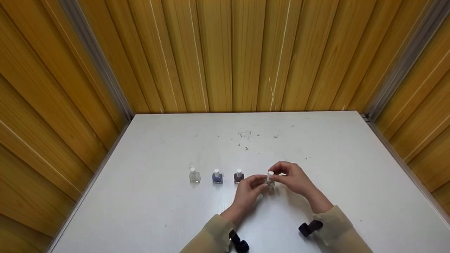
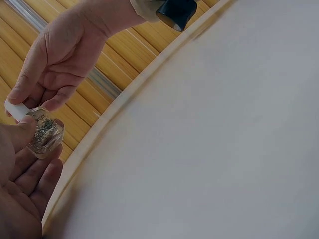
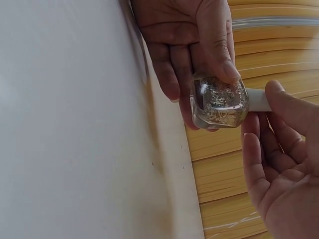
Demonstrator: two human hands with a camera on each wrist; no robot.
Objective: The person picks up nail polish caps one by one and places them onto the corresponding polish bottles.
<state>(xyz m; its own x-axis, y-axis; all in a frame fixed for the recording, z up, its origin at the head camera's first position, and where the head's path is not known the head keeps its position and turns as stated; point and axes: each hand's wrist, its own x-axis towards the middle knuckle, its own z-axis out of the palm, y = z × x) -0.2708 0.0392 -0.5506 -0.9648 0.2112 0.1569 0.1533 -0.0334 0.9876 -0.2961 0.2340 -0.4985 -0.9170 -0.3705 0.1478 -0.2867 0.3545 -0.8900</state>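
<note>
Between both hands is a nail polish bottle (image 3: 219,102) of clear glass with glittery flakes inside and a white cap (image 3: 257,100). My left hand (image 1: 248,192) grips the glass body, thumb on one side and fingers on the other. The white cap is pinched between thumb and fingers of my right hand (image 1: 294,179). In the left wrist view the glitter bottle (image 2: 46,133) shows tilted, its cap seated at the neck. Left of the hands stand a dark purple polish bottle (image 1: 239,176), a blue one (image 1: 217,176) and a clear one (image 1: 194,175), all upright with white caps.
The bottles stand on a white table (image 1: 147,203) with dark specks and scuffs (image 1: 245,134) toward its back. Wood-look panel walls (image 1: 232,56) enclose the table at the back and both sides. Black wrist devices (image 1: 310,227) sit at both sleeves.
</note>
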